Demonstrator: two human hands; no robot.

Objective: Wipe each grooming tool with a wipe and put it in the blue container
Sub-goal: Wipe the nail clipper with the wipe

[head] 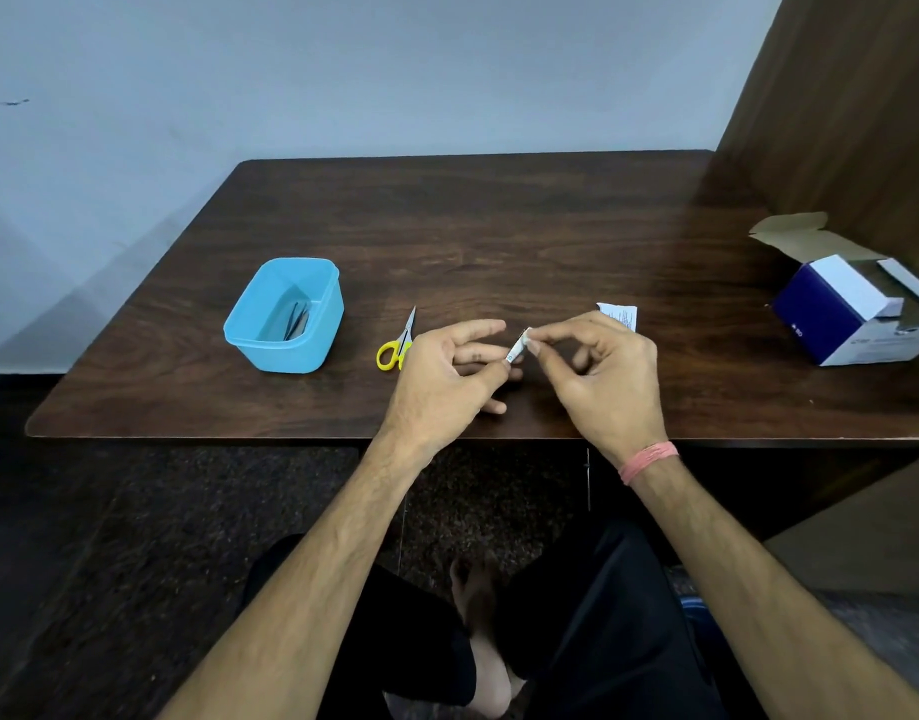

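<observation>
Blue plastic marks the far left of the scene: the blue container [285, 317] sits on the dark wooden table [499, 226], open at the top, with a dark slim tool [297, 320] lying on its floor, too small to name for sure. Just right of it, apart from its wall, lie small scissors [401, 340] with yellow handles, blades pointing away from the person; the handles are partly hidden behind the left hand [447, 374]. That hand hovers above the near part of the table, thumb and forefinger pinching the lower end of a small white packet [517, 349], the other fingers loosely spread. The right hand [602, 366] meets it from the other side, thumb and forefinger pinching the packet's upper end, remaining fingers curled underneath. A pink band [649, 461] circles the right wrist. Behind the right hand a white piece of paper with fine print [621, 315] lies flat on the table, partly covered by the knuckles. Far right, near the table's edge, stands an open cardboard box [857, 314], dark blue and white, its flap raised
</observation>
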